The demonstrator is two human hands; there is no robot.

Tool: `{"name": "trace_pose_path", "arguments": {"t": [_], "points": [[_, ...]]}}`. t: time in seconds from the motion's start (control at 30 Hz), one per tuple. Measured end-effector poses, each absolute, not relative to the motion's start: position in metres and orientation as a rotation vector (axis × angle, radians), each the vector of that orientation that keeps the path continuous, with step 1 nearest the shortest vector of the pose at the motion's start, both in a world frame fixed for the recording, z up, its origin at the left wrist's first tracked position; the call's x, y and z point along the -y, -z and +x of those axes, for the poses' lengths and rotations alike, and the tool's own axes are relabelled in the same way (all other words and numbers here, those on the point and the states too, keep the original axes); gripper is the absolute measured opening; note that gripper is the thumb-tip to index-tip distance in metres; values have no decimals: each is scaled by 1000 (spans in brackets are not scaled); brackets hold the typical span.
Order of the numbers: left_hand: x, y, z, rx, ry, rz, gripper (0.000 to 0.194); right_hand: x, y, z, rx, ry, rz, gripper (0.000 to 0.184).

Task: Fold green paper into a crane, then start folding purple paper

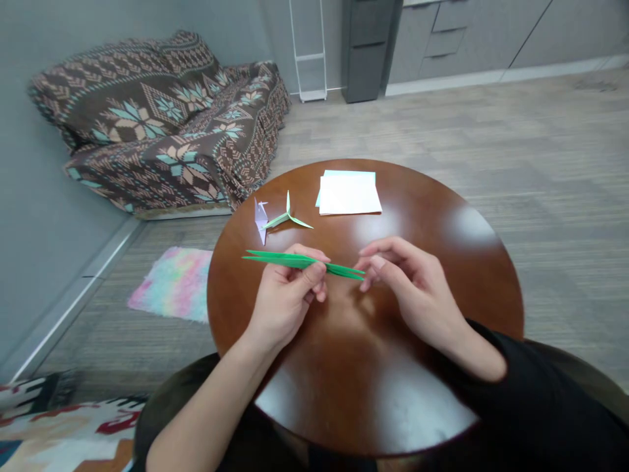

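A long, narrow folded piece of green paper (275, 258) lies level just above the round brown table (466, 275). My left hand (287, 295) is closed on its middle, thumb and fingers pinching it. My right hand (410, 288) pinches the paper's right tip between thumb and fingertips. Both of the paper's ends taper to thin points.
A stack of white and pale green sheets (348, 193) lies at the table's far side. A light green folded figure (287, 218) and a small pale purple one (261, 217) sit at the far left. A patterned sofa (162, 118) and pastel rug (171, 282) are beyond.
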State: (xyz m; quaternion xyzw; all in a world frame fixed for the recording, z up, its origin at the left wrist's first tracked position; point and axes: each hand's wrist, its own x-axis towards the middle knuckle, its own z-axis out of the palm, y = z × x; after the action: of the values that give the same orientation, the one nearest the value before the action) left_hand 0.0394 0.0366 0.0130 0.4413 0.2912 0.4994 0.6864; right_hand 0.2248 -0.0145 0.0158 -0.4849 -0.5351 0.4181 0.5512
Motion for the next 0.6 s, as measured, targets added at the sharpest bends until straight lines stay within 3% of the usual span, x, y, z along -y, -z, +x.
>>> {"name": "trace_pose_path", "arguments": {"t": [0.1,0.2,0.37,0.6], "points": [[-33,-13,38,-607,-1078,1224,6,13,-16,223,1120,-1485,-974,25],[-30,-14,37,-653,-1069,1371,6,12,-18,221,1021,-1634,-923,23],[-26,-14,39,-679,-1026,1257,45,12,-21,220,1032,-1392,-985,13],[-32,-7,41,-777,-1036,1062,33,16,-22,221,1343,-1169,-1125,14]]}}
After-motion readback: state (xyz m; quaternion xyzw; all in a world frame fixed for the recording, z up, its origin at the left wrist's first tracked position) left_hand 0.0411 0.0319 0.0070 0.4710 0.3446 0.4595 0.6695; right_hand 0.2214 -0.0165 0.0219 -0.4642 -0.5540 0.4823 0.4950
